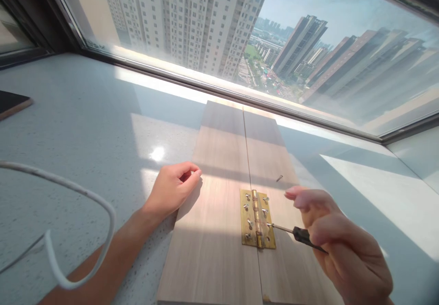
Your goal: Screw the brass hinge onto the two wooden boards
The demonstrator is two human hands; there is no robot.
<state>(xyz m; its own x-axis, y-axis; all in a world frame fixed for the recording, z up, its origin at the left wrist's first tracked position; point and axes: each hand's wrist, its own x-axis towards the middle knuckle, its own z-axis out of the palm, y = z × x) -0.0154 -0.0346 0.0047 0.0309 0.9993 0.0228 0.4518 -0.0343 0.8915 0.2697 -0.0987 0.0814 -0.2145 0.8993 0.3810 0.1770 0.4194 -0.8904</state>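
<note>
Two wooden boards (219, 168) lie side by side on a pale windowsill counter (85, 126). A brass hinge (257, 219) spans their seam, with several screws standing in its holes. My right hand (343, 245) grips a small black-handled screwdriver (297, 234), its tip on a screw at the hinge's lower right. My left hand (173, 187) rests on the left edge of the left board, fingers curled in, nothing visible in them. One loose screw (279, 178) lies on the right board above the hinge.
A white cable (85, 195) loops across the lower left. A dark flat object (12, 103) lies at the far left edge. A large window (240, 35) with a dark frame runs along the back, showing high-rise buildings.
</note>
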